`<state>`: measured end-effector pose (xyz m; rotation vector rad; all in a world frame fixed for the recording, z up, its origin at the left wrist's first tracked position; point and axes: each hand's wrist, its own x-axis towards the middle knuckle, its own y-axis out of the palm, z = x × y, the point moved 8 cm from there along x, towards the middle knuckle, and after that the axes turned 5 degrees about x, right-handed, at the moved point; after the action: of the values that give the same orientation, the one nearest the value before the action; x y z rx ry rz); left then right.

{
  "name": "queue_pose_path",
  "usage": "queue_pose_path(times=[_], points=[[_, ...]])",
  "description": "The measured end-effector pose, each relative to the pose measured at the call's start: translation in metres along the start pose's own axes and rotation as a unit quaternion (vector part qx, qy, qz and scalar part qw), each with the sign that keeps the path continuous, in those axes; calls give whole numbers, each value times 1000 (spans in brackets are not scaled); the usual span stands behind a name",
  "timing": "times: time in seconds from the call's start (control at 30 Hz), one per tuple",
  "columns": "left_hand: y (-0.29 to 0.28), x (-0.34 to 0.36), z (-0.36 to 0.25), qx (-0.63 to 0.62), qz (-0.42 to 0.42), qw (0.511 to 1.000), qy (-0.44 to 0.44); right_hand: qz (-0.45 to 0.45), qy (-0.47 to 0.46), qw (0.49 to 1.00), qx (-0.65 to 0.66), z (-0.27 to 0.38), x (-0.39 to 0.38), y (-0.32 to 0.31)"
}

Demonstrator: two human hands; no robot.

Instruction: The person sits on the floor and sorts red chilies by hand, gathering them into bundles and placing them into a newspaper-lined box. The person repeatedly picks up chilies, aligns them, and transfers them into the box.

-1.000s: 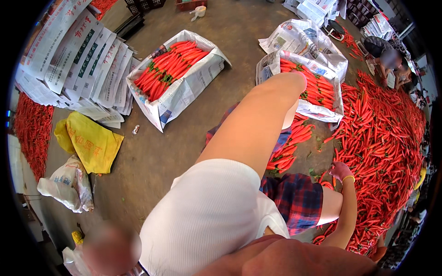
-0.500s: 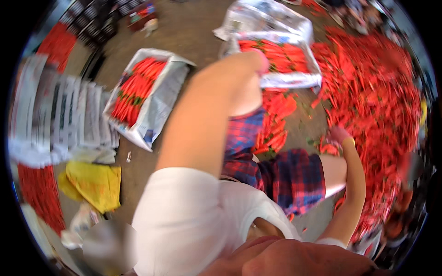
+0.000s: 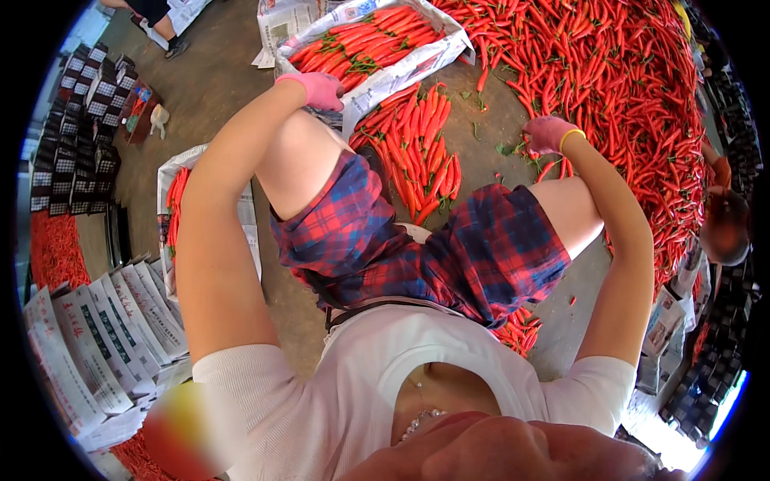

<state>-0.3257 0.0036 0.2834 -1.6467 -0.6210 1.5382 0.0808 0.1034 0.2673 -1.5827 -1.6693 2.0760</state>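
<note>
Pink-gloved left hand (image 3: 322, 90) sits beside slender, glossy red chillies (image 3: 370, 46).

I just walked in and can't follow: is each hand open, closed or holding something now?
Left hand: beside the paper-lined box; open or closed cannot be told.
Right hand: by the red chili pile; grip cannot be told.

Black crates (image 3: 100, 92) are standing stacked far left; reddish-brown bin (image 3: 142, 128) is sitting beside, pale item (image 3: 159, 120) lying against it.
</note>
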Motion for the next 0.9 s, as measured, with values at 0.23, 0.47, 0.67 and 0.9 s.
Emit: queue_pose_path(times=[0.23, 0.47, 0.67, 0.9], points=[[6, -4, 5, -24, 7, 1000, 11, -28, -15, 999, 11, 4, 13, 3], [4, 4, -11, -25, -6, 999, 30, -35, -29, 999, -8, 5, 26, 11], [-17, -11, -26, -33, -26, 998, 40, -19, -21, 1000, -7, 5, 25, 9], [-26, -14, -35, -39, -48, 995, 73, -4, -17, 1000, -3, 18, 6, -1]])
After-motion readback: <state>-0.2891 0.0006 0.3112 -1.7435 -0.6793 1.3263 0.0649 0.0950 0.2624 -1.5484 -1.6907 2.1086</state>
